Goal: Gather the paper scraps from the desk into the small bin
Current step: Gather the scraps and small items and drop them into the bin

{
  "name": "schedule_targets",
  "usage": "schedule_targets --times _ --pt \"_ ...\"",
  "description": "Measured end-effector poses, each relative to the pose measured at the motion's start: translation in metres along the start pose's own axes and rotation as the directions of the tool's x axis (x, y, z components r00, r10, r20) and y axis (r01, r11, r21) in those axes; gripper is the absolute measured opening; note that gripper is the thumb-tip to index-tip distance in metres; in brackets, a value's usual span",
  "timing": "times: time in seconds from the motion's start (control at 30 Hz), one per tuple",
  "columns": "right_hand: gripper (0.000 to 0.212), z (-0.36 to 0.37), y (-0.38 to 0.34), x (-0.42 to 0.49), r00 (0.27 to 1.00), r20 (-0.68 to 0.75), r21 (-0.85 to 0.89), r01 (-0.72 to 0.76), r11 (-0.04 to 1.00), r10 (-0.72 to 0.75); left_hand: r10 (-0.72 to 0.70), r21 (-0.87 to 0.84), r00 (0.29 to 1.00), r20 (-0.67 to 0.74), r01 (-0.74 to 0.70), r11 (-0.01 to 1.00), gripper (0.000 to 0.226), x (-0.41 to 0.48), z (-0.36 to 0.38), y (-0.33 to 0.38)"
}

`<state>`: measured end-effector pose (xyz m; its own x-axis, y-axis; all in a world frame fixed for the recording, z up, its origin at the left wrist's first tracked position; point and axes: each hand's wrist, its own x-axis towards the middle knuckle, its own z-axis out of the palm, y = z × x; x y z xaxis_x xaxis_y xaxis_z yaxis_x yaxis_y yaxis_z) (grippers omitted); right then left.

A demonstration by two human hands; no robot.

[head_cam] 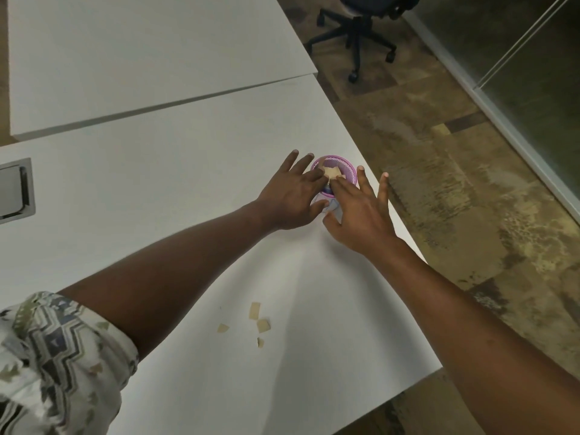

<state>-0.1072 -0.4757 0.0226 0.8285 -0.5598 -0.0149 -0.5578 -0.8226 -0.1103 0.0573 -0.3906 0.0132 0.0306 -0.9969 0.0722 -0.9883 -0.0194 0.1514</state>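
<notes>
Four loose scraps (260, 324) are left on the near desk (175, 189); one scrap (331, 173) is pressed into the bin (349, 171).
Left hand (288, 196) & right hand (361, 215) are held w/ fingers straight, spread. The bin is placed by the desk edge: it could be knocked off by a sideways push.

**Matt white desk, dull tan paper**

The desk (157, 183) shows a smooth, matt white top. Paper scraps (255, 310) on it look tan and dull. The bin (349, 169) is purple mesh, faintly glossy. A hatch (15, 189) set in the top is grey brushed metal; the sleeve (56, 356) is patterned cloth.
</notes>
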Motion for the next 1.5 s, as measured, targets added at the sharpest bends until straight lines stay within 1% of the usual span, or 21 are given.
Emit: schedule_targets --times 0.13,0.23,0.27,0.33,0.4,0.47,0.63,0.8,0.93,1.0,1.13,1.23,1.3,1.37,1.43,1.5 --pt "0.057 0.0 -0.001 0.008 0.999 0.04 -0.006 -0.023 1.0 0.023 -0.033 0.037 0.995 0.092 0.03 0.999 0.057 0.009 -0.002 0.004" --pt "0.048 0.0 -0.002 0.014 0.997 0.063 -0.004 -0.05 0.999 0.05 -0.069 0.041 0.985 0.16 0.063 0.997 0.067 0.015 -0.007 0.009" --pt "0.046 -0.001 -0.002 0.016 0.996 0.07 -0.002 -0.058 0.998 0.058 -0.079 0.037 0.981 0.177 0.073 0.997 0.068 0.016 -0.009 0.009" --pt "0.042 -0.003 -0.002 0.018 0.995 0.075 0.011 -0.072 0.997 0.071 -0.087 0.037 0.978 0.19 0.082 0.996 0.06 0.018 -0.012 0.01" --pt "0.039 -0.006 -0.002 0.02 0.994 0.066 0.029 -0.083 0.996 0.081 -0.093 0.038 0.982 0.165 0.088 0.995 0.05 0.017 -0.017 0.01" --pt "0.038 -0.01 -0.002 0.018 0.996 0.037 0.042 -0.086 0.995 0.084 -0.105 0.024 0.988 0.113 0.103 0.994 0.045 0.015 -0.022 0.011" --pt "0.051 -0.017 -0.005 0.011 0.996 -0.028 0.044 -0.08 0.996 0.081 -0.125 -0.041 0.992 0.031 0.127 0.991 0.045 0.009 -0.032 0.011" --pt "0.052 -0.025 -0.011 -0.002 0.993 -0.095 0.061 -0.066 0.996 0.072 -0.116 -0.064 0.993 -0.025 0.114 0.991 0.047 -0.006 -0.041 0.013" --pt "0.054 -0.028 -0.029 -0.028 0.97 -0.229 0.149 -0.045 0.988 0.079 -0.109 -0.153 0.989 -0.1 0.093 0.984 0.047 -0.031 -0.044 0.016" --pt "0.054 -0.023 -0.043 -0.049 0.963 -0.255 0.231 -0.024 0.973 0.084 -0.138 -0.228 0.983 -0.118 0.109 0.968 0.047 -0.05 -0.042 0.016" --pt "0.047 0.002 -0.078 -0.1 0.98 -0.155 0.392 -0.051 0.919 0.121 -0.219 -0.357 0.974 -0.05 0.188 0.915 0.045 -0.105 -0.028 0.016" --pt "0.033 0.024 -0.107 -0.142 0.993 -0.098 0.432 -0.022 0.902 0.071 -0.306 -0.398 0.952 0.017 0.287 0.871 0.04 -0.163 -0.012 0.021" --pt "0.025 0.036 -0.125 -0.17 0.999 -0.036 0.452 0.001 0.892 0.017 -0.375 -0.395 0.926 0.047 0.362 0.844 0.035 -0.207 0.0 0.026" --pt "0.021 0.045 -0.141 -0.194 0.999 -0.001 0.466 0.048 0.884 -0.053 -0.442 -0.376 0.896 0.048 0.426 0.823 0.032 -0.252 0.013 0.033" --pt "0.018 0.052 -0.153 -0.21 0.994 0.043 0.473 0.067 0.879 -0.099 -0.487 -0.346 0.872 0.048 0.472 0.811 0.037 -0.292 0.025 0.042" --pt "0.018 0.057 -0.161 -0.215 0.991 0.077 0.46 0.066 0.885 -0.114 -0.49 -0.296 0.869 0.068 0.487 0.822 0.047 -0.325 0.037 0.054"
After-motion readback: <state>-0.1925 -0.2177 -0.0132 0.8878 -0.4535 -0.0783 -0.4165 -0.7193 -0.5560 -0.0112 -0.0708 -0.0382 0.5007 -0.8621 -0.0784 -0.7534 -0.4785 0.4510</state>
